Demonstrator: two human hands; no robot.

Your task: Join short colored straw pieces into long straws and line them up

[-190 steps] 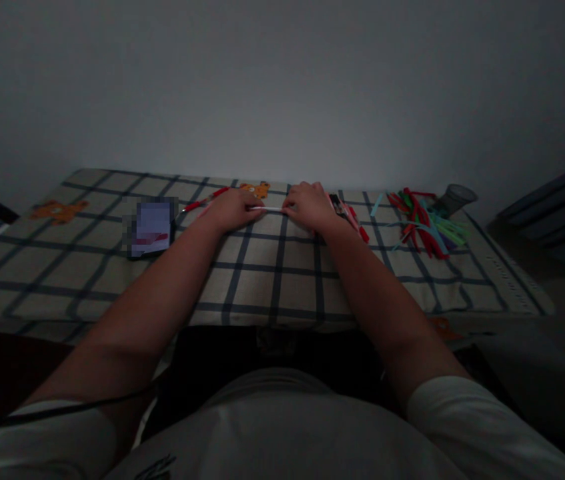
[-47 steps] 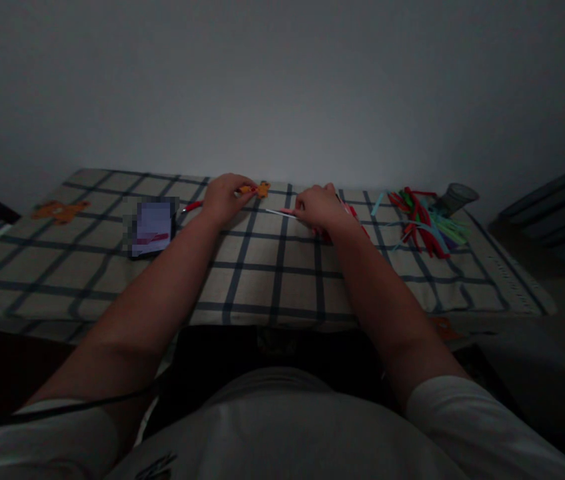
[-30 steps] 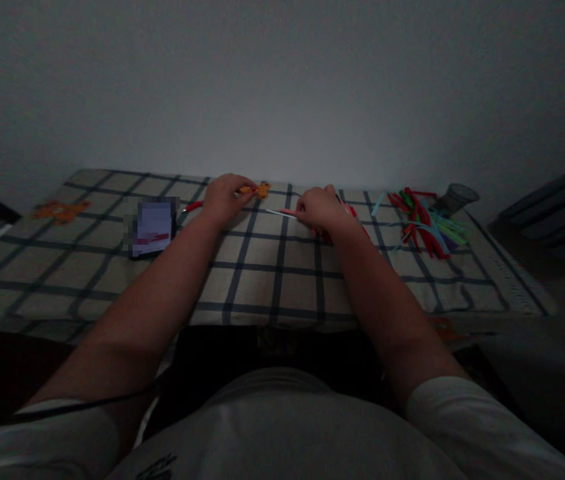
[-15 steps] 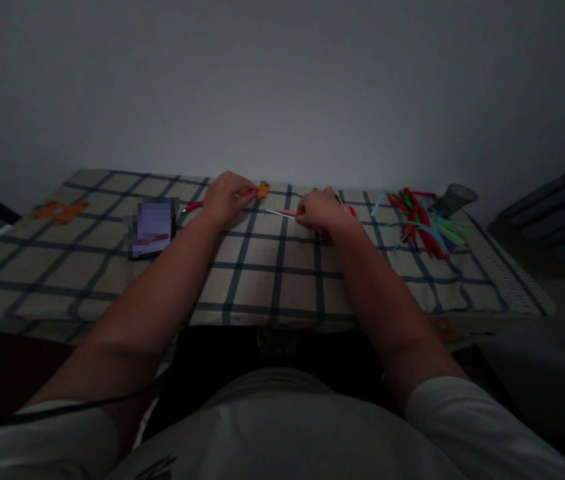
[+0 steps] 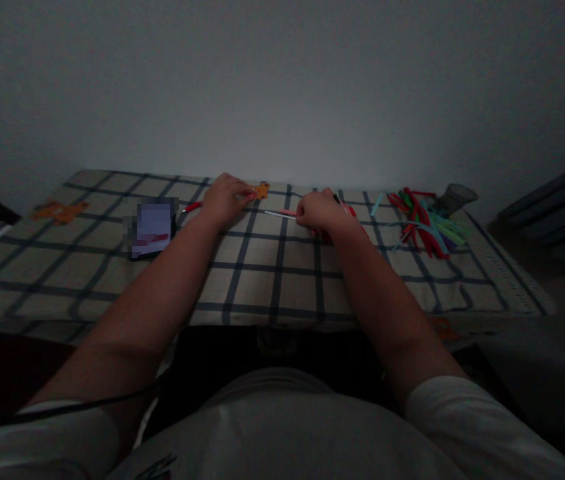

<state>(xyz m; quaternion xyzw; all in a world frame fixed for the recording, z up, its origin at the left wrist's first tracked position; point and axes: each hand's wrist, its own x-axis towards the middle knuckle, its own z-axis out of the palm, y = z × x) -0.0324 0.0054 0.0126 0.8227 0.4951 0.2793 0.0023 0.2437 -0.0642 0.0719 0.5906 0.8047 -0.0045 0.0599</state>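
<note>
Above the far part of the cloth, my left hand [image 5: 223, 201] has thumb and fingertips pinched together at a tiny reddish thing too small to name. An orange cut-out shape on the cloth [image 5: 262, 191] lies just beyond those fingertips. My right hand [image 5: 316, 212] is closed round a thin pale stick [image 5: 281, 214] that points left toward my left hand. A pinkish strip [image 5: 290, 211] runs alongside the stick. Red pieces [image 5: 352, 211] show beside and under the right hand, partly hidden by it. A red pen [image 5: 193, 207] lies left of my left wrist.
A checked cloth [image 5: 257, 280] covers the table against a wall. At left stands a phone [image 5: 154, 229] with its screen lit. To the right lies a bundle of red, green and blue fuzzy strips [image 5: 422, 223], beside a tipped clear cup [image 5: 456, 197].
Both hands stay nearly in place. My left fingertips have shifted very slightly, and the pale stick in my right hand has barely moved.
</note>
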